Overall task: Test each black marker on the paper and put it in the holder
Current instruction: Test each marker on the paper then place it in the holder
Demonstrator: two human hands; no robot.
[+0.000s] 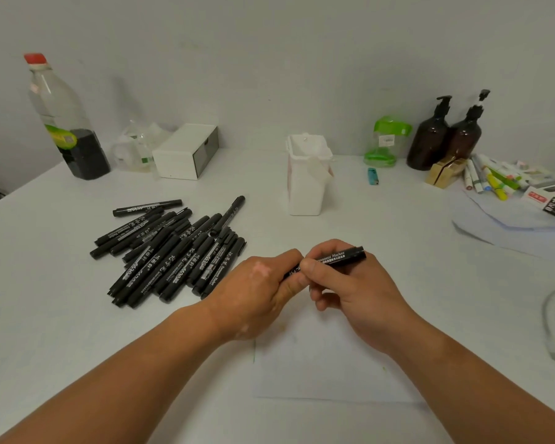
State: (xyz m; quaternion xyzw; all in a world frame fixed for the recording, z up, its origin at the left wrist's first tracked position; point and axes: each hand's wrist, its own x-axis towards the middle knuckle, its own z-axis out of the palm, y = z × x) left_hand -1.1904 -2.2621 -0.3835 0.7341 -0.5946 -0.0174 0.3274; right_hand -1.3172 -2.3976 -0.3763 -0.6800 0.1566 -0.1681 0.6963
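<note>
Both hands hold one black marker [340, 257] above the middle of the table. My right hand [350, 290] grips its barrel, whose end points up and right. My left hand [260, 293] grips the other end, which is hidden by its fingers. A white sheet of paper [327, 363] lies flat under and in front of my hands. A pile of several black markers [170, 251] lies to the left. The white holder [306, 177] stands upright behind my hands; its inside is not visible.
Along the back wall stand a plastic bottle [66, 123] with dark liquid, a white box [186, 152], a green dispenser [385, 142] and two brown pump bottles [446, 139]. A blue lighter [373, 176] lies near them. Coloured pens [494, 181] and loose papers fill the right side. A cable [550, 318] lies at the right edge.
</note>
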